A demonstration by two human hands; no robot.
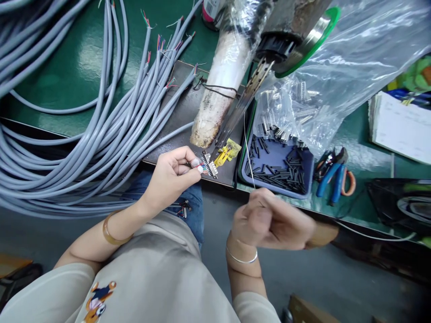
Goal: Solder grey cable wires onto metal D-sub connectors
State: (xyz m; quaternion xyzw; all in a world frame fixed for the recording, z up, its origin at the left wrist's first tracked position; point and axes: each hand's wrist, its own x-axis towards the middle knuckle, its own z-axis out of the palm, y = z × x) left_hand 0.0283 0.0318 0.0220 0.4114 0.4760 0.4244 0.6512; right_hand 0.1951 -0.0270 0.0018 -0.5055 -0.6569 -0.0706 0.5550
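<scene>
My left hand (177, 172) is closed in a pinch on thin coloured wires (201, 167) at the back of a metal D-sub connector (210, 164). A yellow holder (222, 156) sits right behind the connector, under the tip of a fixed soldering iron (247, 101). My right hand (269, 220) is blurred, its fingers curled, in front of the bench edge. A thin strand of solder wire (249, 154) runs down to its fingers from near the green-rimmed reel (332, 22). Past that hand shows a brown shape; whether it is held I cannot tell.
Grey cables (111, 148) with stripped ends cover the left. A purple tray (269, 157) holds black sleeves, with a plastic bag (303, 107) of connectors over it. Blue-handled pliers (332, 175) and a paper pad (402, 125) lie right. A white wrapped tube (218, 85) hangs above.
</scene>
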